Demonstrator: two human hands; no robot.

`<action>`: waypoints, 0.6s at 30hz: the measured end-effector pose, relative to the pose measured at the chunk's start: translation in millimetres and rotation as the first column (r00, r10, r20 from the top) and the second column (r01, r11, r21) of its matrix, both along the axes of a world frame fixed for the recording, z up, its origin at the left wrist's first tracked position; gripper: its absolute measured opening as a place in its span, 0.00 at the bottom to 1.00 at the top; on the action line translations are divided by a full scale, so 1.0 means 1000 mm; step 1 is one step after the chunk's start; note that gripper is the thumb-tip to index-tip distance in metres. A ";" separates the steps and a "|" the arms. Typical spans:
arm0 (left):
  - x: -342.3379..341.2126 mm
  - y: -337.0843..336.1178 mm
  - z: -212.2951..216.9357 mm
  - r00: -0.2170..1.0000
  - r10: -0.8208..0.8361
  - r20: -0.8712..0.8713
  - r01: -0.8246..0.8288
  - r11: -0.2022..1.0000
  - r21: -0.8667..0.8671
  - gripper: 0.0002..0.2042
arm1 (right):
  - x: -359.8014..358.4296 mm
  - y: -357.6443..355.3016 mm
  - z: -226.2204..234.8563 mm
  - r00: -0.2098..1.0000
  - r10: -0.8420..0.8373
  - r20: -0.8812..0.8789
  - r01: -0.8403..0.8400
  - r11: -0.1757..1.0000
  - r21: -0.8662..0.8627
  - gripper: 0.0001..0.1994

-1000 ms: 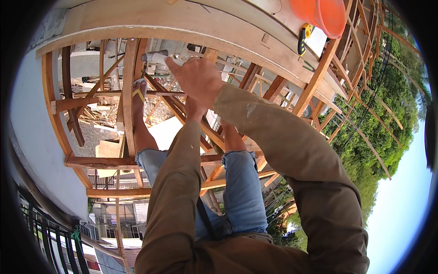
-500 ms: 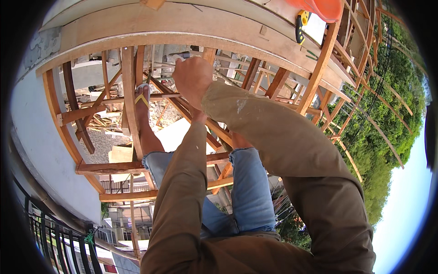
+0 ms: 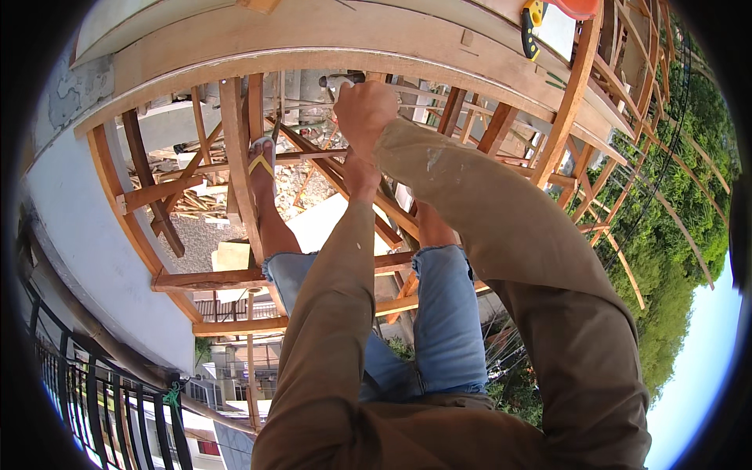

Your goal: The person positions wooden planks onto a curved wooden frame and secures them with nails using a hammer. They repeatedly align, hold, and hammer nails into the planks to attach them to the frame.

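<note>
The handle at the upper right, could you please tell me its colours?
The handle is yellow and black, clearest in the head view.

Pale wall (image 3: 102, 270), trees (image 3: 658, 274), perhaps houses (image 3: 235, 368)

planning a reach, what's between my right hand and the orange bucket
In head view, wooden boards, then a black handle, lie between right hand and bucket.

Two bare hands, one right hand (image 3: 368, 108) and one left hand (image 3: 360, 174); two brown sleeves (image 3: 501, 219); one hammer (image 3: 337, 81); one sandal (image 3: 261, 160) in plain sight; one bucket (image 3: 578, 8); one yellow-and-black handle (image 3: 530, 36); one railing (image 3: 94, 392). Wooden beams (image 3: 239, 149) are many; they overlap too much to count.
</note>
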State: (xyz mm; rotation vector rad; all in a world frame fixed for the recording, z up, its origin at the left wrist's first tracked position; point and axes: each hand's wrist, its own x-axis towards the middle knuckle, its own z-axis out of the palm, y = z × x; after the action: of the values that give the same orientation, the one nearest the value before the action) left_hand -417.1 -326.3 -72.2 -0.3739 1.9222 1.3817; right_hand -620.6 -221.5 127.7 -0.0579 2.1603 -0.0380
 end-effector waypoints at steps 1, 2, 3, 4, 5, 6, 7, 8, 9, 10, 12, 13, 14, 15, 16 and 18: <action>0.007 -0.005 0.001 1.000 0.020 -0.013 -0.020 1.000 -0.008 0.33 | -0.008 -0.003 0.001 0.989 0.067 0.132 -0.066 0.998 -0.009 0.19; 0.008 -0.005 -0.003 0.999 0.019 -0.032 -0.020 1.000 -0.015 0.33 | -0.014 -0.008 0.003 0.973 0.152 0.172 -0.153 0.988 -0.008 0.25; 0.008 -0.005 -0.011 0.999 0.019 -0.050 -0.020 1.000 -0.021 0.32 | -0.016 -0.004 0.006 0.994 0.109 0.014 -0.108 0.993 -0.049 0.24; 0.011 -0.014 -0.016 0.998 -0.037 -0.056 0.033 0.997 -0.066 0.31 | -0.012 -0.004 0.015 0.991 0.051 -0.126 -0.064 0.993 -0.103 0.23; 0.021 -0.010 -0.021 0.992 -0.119 -0.041 0.115 0.991 -0.073 0.30 | 0.002 0.002 0.020 0.972 -0.042 -0.229 0.012 0.991 -0.131 0.23; 0.002 -0.017 -0.014 0.968 -0.250 0.001 0.246 0.953 -0.176 0.29 | 0.002 0.007 0.015 0.982 0.040 -0.186 -0.056 0.995 -0.080 0.24; -0.009 -0.016 -0.009 0.929 -0.369 0.017 0.365 0.911 -0.190 0.28 | 0.004 0.021 0.001 0.986 0.105 -0.128 -0.106 0.994 -0.001 0.25; -0.020 -0.013 -0.004 0.879 -0.476 0.024 0.471 0.861 -0.190 0.28 | 0.018 0.021 -0.014 0.921 -0.052 -0.386 0.124 0.979 0.163 0.24; -0.025 -0.014 -0.004 0.836 -0.549 -0.016 0.540 0.828 -0.150 0.28 | 0.032 0.013 -0.034 0.763 -0.129 -0.633 0.372 0.889 0.267 0.22; -0.036 -0.006 0.015 0.853 -0.522 -0.027 0.520 0.853 -0.048 0.30 | 0.048 0.022 -0.035 0.716 -0.184 -0.673 0.425 0.880 0.213 0.21; -0.059 -0.006 0.038 0.861 -0.499 0.098 0.491 0.866 0.093 0.35 | 0.071 0.057 0.000 0.764 -0.317 -0.562 0.343 0.937 -0.063 0.18; -0.069 -0.015 0.027 0.841 -0.494 0.222 0.478 0.869 0.126 0.38 | 0.083 0.072 0.023 0.853 -0.339 -0.397 0.227 0.925 -0.304 0.17; -0.070 -0.020 0.014 0.844 -0.469 0.260 0.451 0.883 0.131 0.41 | 0.101 0.070 0.035 0.825 -0.464 -0.324 0.355 0.870 -0.341 0.23; -0.072 -0.030 0.001 0.849 -0.438 0.295 0.421 0.899 0.125 0.44 | 0.120 0.062 0.042 0.778 -0.578 -0.245 0.472 0.797 -0.377 0.30; -0.072 -0.030 -0.008 0.835 -0.475 0.277 0.470 0.878 0.089 0.47 | 0.150 0.060 0.046 0.657 -0.727 -0.199 0.570 0.652 -0.499 0.30; -0.072 -0.017 0.005 0.896 -0.378 0.234 0.365 0.926 0.098 0.39 | 0.210 0.037 0.055 0.356 -0.935 -0.011 0.753 0.293 -0.589 0.30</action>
State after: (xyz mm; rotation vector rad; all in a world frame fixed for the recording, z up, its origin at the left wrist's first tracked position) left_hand -489.3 -343.5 -67.1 -0.1335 1.6435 1.0732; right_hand -410.5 -184.2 182.9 0.9373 2.1985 -1.3554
